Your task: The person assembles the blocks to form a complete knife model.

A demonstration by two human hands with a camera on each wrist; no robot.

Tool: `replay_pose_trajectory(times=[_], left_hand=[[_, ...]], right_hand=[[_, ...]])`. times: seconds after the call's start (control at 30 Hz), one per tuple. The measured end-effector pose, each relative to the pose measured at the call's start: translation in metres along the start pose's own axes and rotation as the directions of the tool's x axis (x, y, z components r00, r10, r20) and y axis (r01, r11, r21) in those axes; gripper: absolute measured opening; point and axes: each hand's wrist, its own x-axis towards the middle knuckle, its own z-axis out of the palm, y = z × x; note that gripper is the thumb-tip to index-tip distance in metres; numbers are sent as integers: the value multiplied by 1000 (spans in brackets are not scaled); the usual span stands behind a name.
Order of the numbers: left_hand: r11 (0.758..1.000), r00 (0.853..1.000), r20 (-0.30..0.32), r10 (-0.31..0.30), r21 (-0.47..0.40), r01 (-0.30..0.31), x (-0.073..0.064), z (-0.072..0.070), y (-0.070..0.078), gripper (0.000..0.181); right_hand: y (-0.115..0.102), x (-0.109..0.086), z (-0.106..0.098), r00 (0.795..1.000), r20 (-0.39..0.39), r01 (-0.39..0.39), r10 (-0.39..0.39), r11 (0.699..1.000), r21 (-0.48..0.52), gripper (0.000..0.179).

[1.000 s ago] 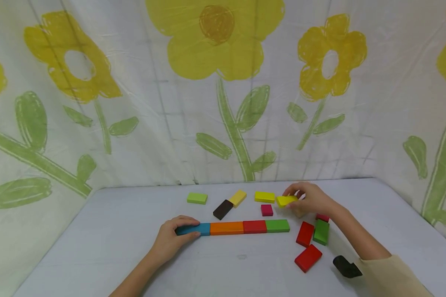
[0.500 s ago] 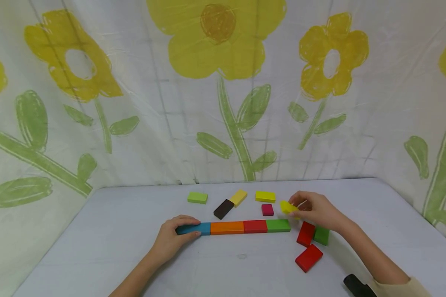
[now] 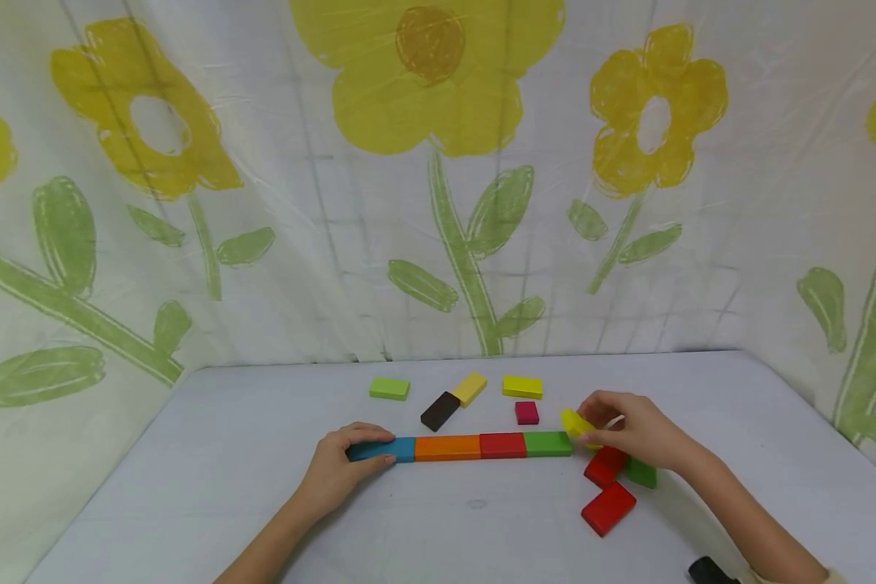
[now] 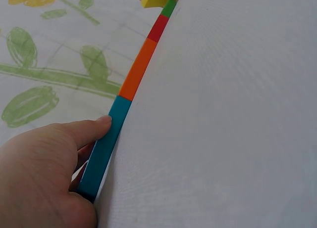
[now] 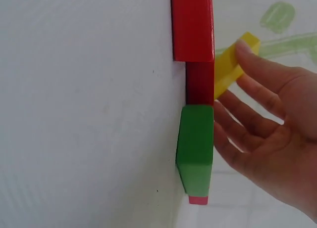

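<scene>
A row of flat blocks lies end to end on the table: a blue block (image 3: pixel 383 449) at the left, then an orange block (image 3: pixel 448 448), a red block (image 3: pixel 503 445) and a green block (image 3: pixel 548 444). My left hand (image 3: pixel 343 464) grips the blue block's left end, thumb on the near side and fingers on the far side. Between thumb and fingers my right hand (image 3: pixel 638 430) pinches a yellow block (image 3: pixel 576 424), tilted, right at the row's green end. In the right wrist view the yellow block (image 5: pixel 230 67) shows partly behind red blocks.
Loose red blocks (image 3: pixel 609 508) and a green block (image 3: pixel 641 472) lie below my right hand. Behind the row are a pink block (image 3: pixel 527 413), a yellow block (image 3: pixel 522 386), a cream block (image 3: pixel 470 389), a dark brown block (image 3: pixel 440 410) and a light green block (image 3: pixel 389 388).
My right hand has carried the yellow block toward the viewer and slightly right, from behind the row to its green end. The left hand stays on the blue block.
</scene>
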Motion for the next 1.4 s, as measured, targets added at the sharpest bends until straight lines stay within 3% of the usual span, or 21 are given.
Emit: replay_pose_trajectory(times=[0.23, 0.9, 1.4], left_hand=[[1000, 1000, 2, -10, 7, 10, 1, 1, -2, 20], [1000, 1000, 8, -23, -15, 23, 2, 1, -2, 20], [1000, 1000, 14, 2, -3, -2, 2, 0, -5, 21]], right_hand=[[2, -4, -3, 1000, 25, -10, 10, 1000, -11, 31], [5, -6, -2, 1000, -10, 3, -4, 994, -105, 27], [4, -5, 5, 1000, -4, 15, -15, 998, -60, 27]])
